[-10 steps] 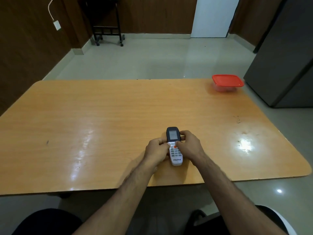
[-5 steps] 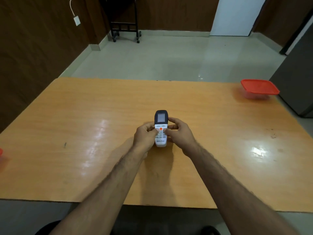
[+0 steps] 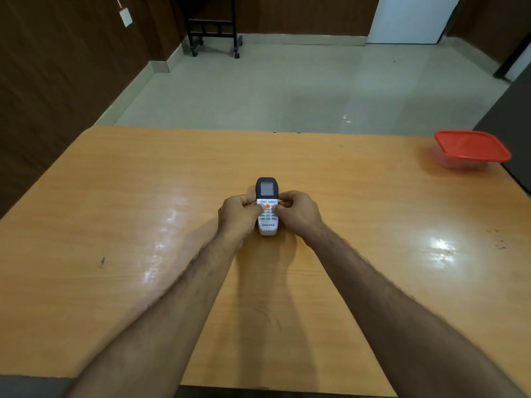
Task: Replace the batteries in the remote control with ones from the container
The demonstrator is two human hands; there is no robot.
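At the far left, a wood-panelled wall carries a wall socket, and further back a black wheeled stand sits on the tiled floor; neither plays a part here. The orange-brown surface fills the middle of the view.

The left hand curls its fingers around the left edge of the remote control, thumb laid across the keypad. The remote control lies near the centre of the surface with its dark display end pointing away from the person and its buttons facing up. The right hand mirrors the left, fingers wrapped around the right edge and thumb pressing beside the orange button. This two-sided grip looks meant to steady the body, probably so it can be turned over, since the battery cover would be on the hidden underside; no cover or battery is visible yet.

At the far right edge of the surface stands the container, well apart from the hands, its red lid on. I cannot see what is inside it. The lid must come off before any fresh batteries can be reached.
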